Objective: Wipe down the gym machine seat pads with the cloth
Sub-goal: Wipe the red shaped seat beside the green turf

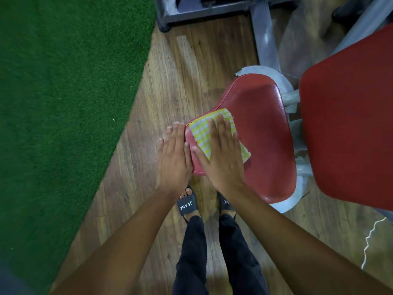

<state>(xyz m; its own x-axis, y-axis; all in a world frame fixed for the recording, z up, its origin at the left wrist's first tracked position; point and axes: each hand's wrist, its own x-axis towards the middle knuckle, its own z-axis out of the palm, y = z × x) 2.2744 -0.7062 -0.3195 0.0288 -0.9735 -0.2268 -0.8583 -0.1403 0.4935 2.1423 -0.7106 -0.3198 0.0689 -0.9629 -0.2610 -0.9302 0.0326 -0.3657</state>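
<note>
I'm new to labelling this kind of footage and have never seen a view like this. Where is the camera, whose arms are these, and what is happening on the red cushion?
There is one picture, taken by a wide-angle camera worn on a person's head and looking down, so the arms are the wearer's own. No robot is involved. The right hand lies flat on a yellow-and-white checked cloth, pressing it onto the narrow end of a red gym seat pad. The left hand is flat with straight fingers at that end's edge and holds nothing. A second red pad is at the right, with a grey metal frame behind. Below are a wooden floor, green turf and the person's black slides.
</note>
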